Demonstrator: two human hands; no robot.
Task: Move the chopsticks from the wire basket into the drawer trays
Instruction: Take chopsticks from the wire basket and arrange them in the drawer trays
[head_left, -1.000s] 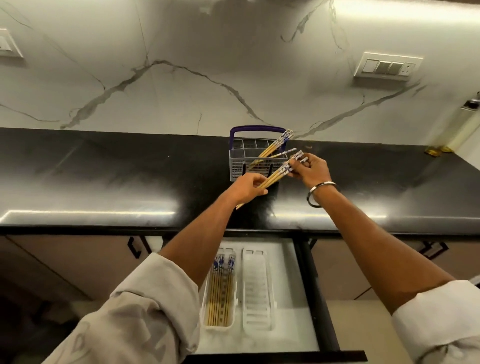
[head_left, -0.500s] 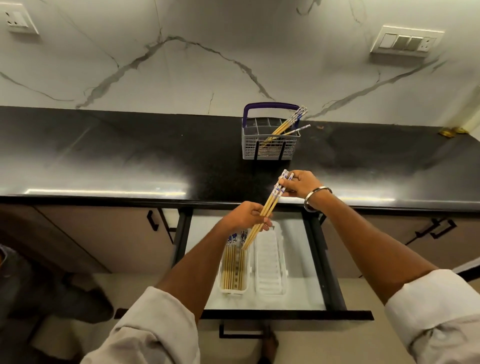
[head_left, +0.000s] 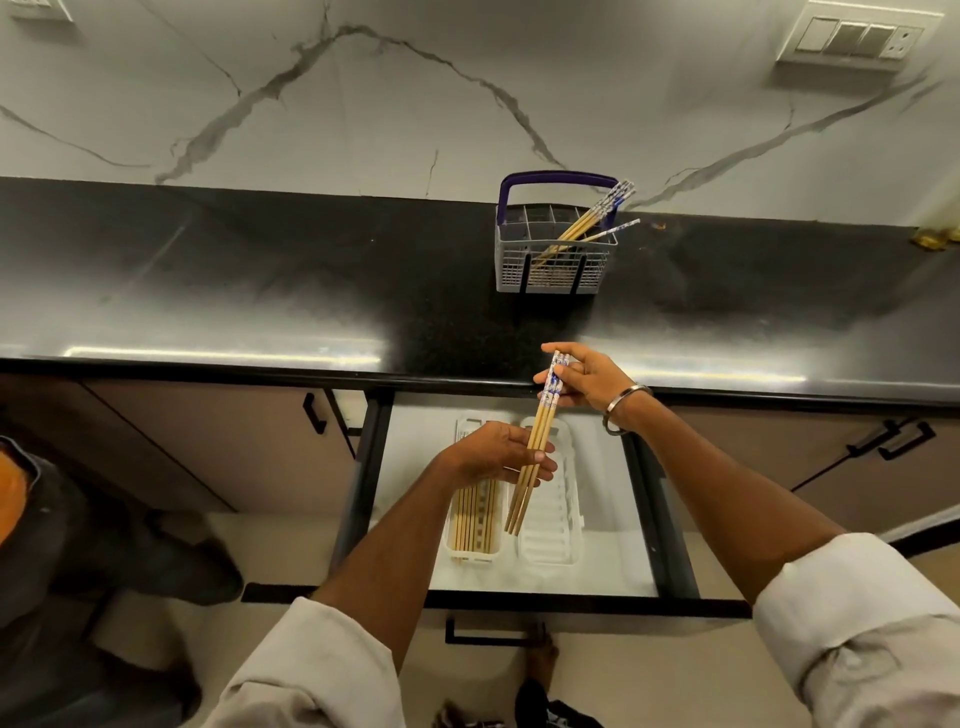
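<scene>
A bundle of bamboo chopsticks (head_left: 535, 447) with blue-and-white tops hangs over the open drawer (head_left: 597, 566). My right hand (head_left: 584, 376) pinches the patterned tops. My left hand (head_left: 496, 452) grips the bundle at mid-length. The thin ends point down above the right white tray (head_left: 558, 525), which holds nothing. The left white tray (head_left: 475, 519) holds several chopsticks, partly hidden by my left hand. More chopsticks (head_left: 587, 223) lean to the right in the grey wire basket (head_left: 553, 260) with a purple handle, at the back of the counter.
The black counter (head_left: 260, 291) runs across the view, with a marble wall behind. Cabinet doors with black handles (head_left: 314, 413) flank the drawer. A person in dark clothes (head_left: 47, 545) crouches at the lower left. A foot (head_left: 543, 657) shows below the drawer front.
Both hands have carried the bundle from beside the basket down over the drawer, and it has turned nearly upright above the right tray. The camera has tilted downward.
</scene>
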